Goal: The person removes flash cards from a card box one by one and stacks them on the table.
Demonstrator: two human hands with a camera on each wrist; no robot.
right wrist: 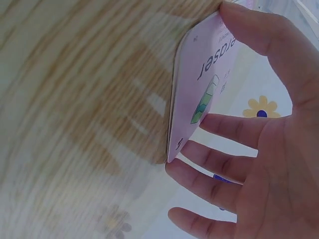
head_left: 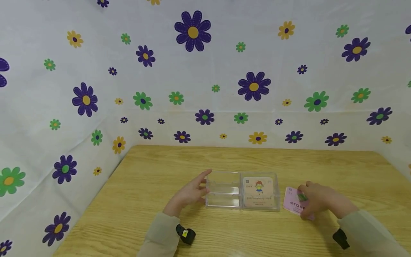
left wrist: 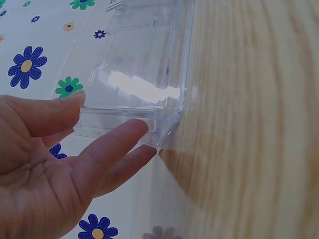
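Note:
On the table lies a clear plastic box [head_left: 223,194] with two compartments. Its right compartment holds a stack of cards [head_left: 258,192] whose top card bears a cartoon child; the left one shows no cards. My left hand [head_left: 191,191] touches the box's left end, with the thumb [left wrist: 60,117] at one edge and a fingertip [left wrist: 137,127] against the end wall. To the right of the box, my right hand [head_left: 319,199] pinches a pink "eraser" card [right wrist: 202,82] by its edges, thumb on one side and fingertips opposite. The card shows a green eraser picture and stands tilted close over the table.
The wooden table [head_left: 179,157] runs back to a white curtain [head_left: 218,60] printed with purple, green and orange flowers, which also covers the left side. A black wrist camera [head_left: 186,234] sits on the left sleeve, and another black camera [head_left: 341,238] on the right one.

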